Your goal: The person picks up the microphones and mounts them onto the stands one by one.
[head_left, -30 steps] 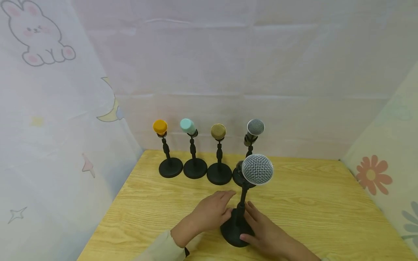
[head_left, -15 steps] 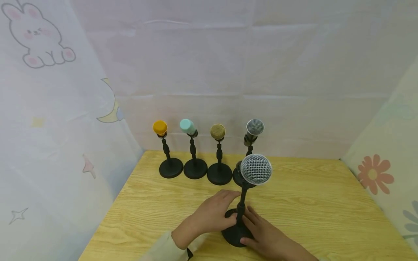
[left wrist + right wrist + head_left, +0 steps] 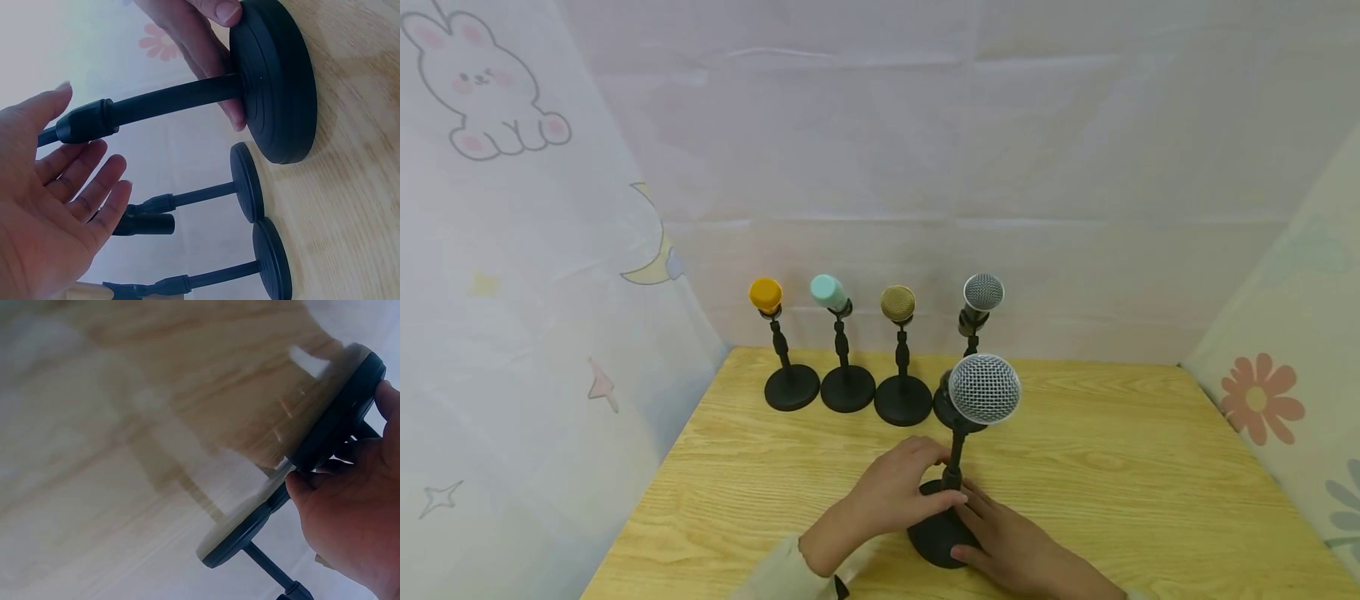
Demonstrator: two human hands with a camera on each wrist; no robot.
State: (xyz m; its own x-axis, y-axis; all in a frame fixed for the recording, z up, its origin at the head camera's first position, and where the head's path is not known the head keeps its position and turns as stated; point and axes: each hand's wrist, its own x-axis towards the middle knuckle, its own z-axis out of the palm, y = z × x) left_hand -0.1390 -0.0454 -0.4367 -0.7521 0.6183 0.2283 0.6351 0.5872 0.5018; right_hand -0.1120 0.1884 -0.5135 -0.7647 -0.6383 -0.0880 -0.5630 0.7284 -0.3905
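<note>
A microphone with a large silver mesh head (image 3: 985,389) sits on a black desk stand (image 3: 936,537) near the front of the table. My right hand (image 3: 1011,542) grips the round base from the right, thumb on its rim; the right wrist view also shows this hand (image 3: 356,506) at the base edge (image 3: 340,412). My left hand (image 3: 891,492) is beside the upright from the left. In the left wrist view its thumb and loosely bent fingers lie on either side of the stand's collar (image 3: 87,122), without a plain grip. Whether the fingertips touch it, I cannot tell.
Behind, a row of microphones on black stands lines the back of the wooden table (image 3: 1075,467): orange (image 3: 766,295), mint (image 3: 828,292), gold (image 3: 898,303) and silver-grey (image 3: 983,292). The front microphone partly covers the silver-grey one's stand. Printed cloth (image 3: 850,150) encloses the table.
My left hand has shifted right, bringing its thumb across in front of the upright. The right hand stays on the base, and the stand has hardly moved.
</note>
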